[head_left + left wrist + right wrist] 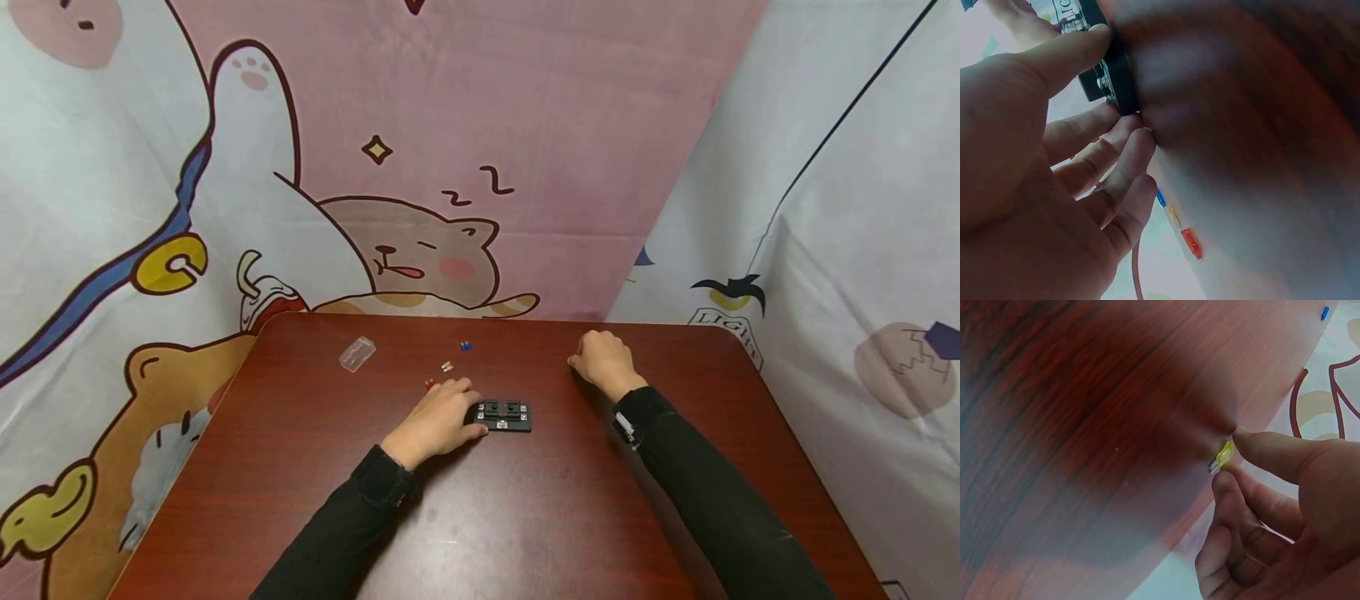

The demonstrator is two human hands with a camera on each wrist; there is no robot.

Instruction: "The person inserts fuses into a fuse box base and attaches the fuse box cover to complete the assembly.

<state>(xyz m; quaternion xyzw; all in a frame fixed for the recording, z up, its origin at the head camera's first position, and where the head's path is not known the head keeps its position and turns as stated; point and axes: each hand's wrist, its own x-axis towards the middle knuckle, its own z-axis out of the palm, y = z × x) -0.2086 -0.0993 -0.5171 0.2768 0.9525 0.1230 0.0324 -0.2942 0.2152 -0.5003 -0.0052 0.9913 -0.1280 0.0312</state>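
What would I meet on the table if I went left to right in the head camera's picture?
Clear plastic box → little red piece → little pale piece → little blue piece → black block → right hand.

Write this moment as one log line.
left hand: holds black block | right hand: at yellow fuse | table: clear box, blue fuse, red fuse
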